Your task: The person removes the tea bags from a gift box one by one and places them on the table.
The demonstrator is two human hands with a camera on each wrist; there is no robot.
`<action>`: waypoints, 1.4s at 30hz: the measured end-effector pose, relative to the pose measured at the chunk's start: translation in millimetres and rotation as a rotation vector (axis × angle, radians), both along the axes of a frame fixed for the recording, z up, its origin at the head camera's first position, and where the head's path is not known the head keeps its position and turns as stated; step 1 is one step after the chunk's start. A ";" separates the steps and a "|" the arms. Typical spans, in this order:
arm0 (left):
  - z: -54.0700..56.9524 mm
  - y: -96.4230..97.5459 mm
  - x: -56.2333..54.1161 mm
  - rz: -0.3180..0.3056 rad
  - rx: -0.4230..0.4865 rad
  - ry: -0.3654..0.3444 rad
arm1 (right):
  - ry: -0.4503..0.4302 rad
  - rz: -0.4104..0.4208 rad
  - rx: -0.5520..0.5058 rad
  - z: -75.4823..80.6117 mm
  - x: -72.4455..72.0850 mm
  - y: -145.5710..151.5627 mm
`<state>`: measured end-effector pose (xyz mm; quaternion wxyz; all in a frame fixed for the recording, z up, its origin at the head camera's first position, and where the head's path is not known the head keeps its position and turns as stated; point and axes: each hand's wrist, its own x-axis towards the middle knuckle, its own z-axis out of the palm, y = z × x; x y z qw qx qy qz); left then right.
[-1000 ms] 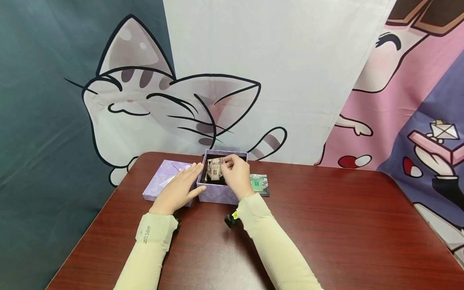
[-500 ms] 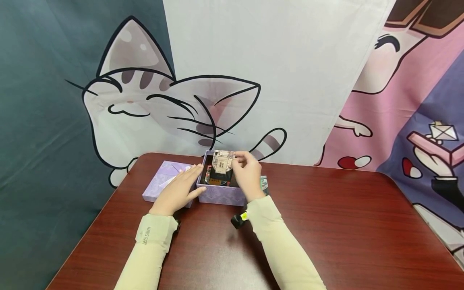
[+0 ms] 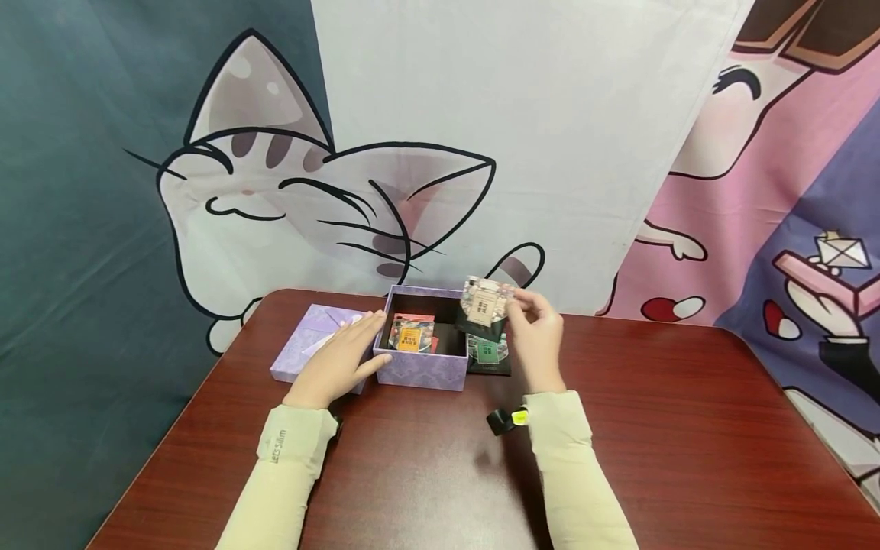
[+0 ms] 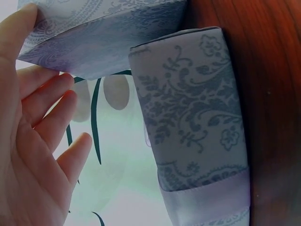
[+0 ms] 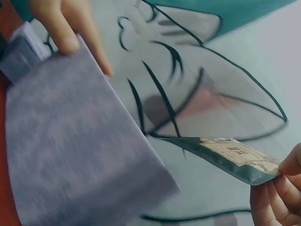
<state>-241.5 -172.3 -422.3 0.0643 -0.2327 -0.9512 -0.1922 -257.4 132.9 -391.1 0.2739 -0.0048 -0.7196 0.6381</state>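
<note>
My right hand [image 3: 539,336] pinches a flat sachet [image 3: 483,305] by its right edge between thumb and fingers. The sachet is dark with a beige floral label, and it hangs tilted over the right rim of a purple patterned box [image 3: 421,372]. In the right wrist view the thumb presses on top of the sachet [image 5: 242,157], fingers underneath. My left hand [image 3: 337,359] rests at the box's left rim with fingers straight and thumb at the front left corner. Inside the open box lies a red sachet [image 3: 412,336] with an orange label.
A dark sachet with a green label [image 3: 489,353] lies on the table, right against the box. The purple lid [image 3: 302,344] with a ribbon lies left of the box, partly under the left hand. Behind the brown table [image 3: 687,428] hangs a cartoon cloth [image 3: 571,153].
My right hand has lifted the beige-labelled sachet out of the box and carried it rightward past the rim. The red sachet has come into view. The left hand has stayed in place.
</note>
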 end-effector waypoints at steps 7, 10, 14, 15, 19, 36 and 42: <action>0.2 -0.1 1.4 0.000 0.012 0.006 | -0.050 -0.081 0.013 -10.3 -0.7 33.8; -1.0 -0.3 1.3 0.000 0.009 0.013 | -0.068 -0.112 0.008 -15.0 -2.6 44.4; -2.1 -0.3 1.3 -0.001 0.009 0.020 | -0.111 -0.132 -0.009 -21.6 -5.2 56.7; -2.2 -0.3 1.2 0.000 0.010 0.020 | -0.130 -0.134 -0.010 -23.5 -5.6 59.8; -1.8 0.4 1.1 -0.001 0.008 0.012 | -0.206 -0.141 -0.007 -32.1 -7.9 71.4; 0.5 0.5 -0.9 0.002 0.004 -0.011 | -0.413 -0.157 0.146 -61.0 -14.6 94.6; 2.4 0.7 -0.5 0.004 0.008 -0.014 | -0.483 -0.130 0.211 -69.7 -14.4 98.4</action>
